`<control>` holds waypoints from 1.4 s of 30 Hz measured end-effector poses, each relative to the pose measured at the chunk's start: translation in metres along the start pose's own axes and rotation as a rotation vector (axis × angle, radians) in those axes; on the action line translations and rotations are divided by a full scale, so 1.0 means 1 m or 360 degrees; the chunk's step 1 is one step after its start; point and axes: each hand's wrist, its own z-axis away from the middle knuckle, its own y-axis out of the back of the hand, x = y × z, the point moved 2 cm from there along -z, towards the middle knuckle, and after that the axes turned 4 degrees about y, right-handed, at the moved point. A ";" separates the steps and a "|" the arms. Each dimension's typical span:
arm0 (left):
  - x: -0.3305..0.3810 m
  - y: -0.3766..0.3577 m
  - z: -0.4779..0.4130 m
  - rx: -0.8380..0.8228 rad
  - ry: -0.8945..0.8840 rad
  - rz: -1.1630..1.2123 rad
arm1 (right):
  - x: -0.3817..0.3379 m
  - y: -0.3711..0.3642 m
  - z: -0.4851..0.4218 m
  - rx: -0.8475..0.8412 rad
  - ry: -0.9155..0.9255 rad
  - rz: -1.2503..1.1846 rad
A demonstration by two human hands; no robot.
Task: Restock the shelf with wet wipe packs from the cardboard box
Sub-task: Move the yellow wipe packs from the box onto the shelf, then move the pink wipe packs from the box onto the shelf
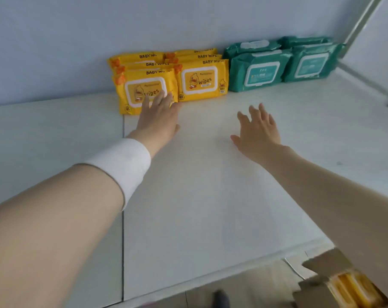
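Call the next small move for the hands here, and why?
Probably draw both hands back toward the cardboard box for another pack. Both are empty: the left hand only rests its fingertips on the front yellow pack, already upright in its row, and the right hand is spread over bare shelf. Yellow packs remain in the box.

A pale blue-grey wall (77, 41) stands far ahead of me, evenly lit. At the far right a light metal post (362, 21) slants upward. Near, low down, I see wood-toned floor (244, 285)
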 end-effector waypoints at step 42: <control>0.727 -0.393 0.283 -0.2018 -0.0825 0.0019 | 0.463 -0.451 0.558 -0.1039 -0.1898 -0.1320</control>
